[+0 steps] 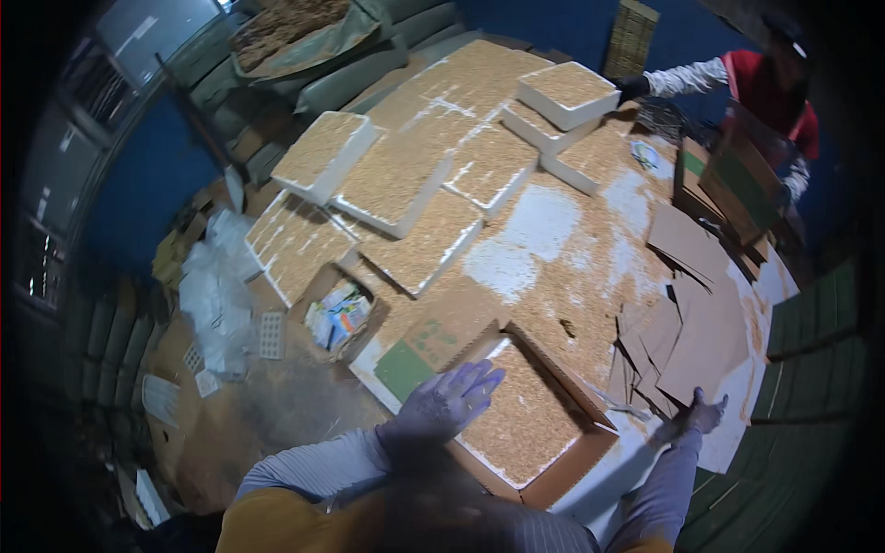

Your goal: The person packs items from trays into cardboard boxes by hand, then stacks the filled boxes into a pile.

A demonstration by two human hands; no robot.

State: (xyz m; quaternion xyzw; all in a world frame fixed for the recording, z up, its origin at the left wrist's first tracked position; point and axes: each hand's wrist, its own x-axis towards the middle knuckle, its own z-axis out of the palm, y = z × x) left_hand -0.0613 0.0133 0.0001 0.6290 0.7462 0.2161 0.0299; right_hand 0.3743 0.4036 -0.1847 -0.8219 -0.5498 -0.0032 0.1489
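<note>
An open cardboard box (576, 465) lies in front of me, with a white-edged tray of tan, crumbly filling (521, 419) inside it. Over the box's left side my left hand (447, 398), in a thin pale glove, is open with its fingers stretched out. One box flap, printed with a green patch (403, 370), folds out to the left. At the right, my right hand (702, 413) is at the near edge of flat brown cardboard pieces (696, 355). Its thumb and fingers are apart, and I see nothing gripped in them.
Several white foam trays (392, 180) of tan filling cover the far left, some stacked. A small carton of packets (339, 313) sits beside clear plastic bags (217, 286). At the far right, a co-worker (765, 101) touches a stacked tray (567, 92) and a cardboard box (737, 189).
</note>
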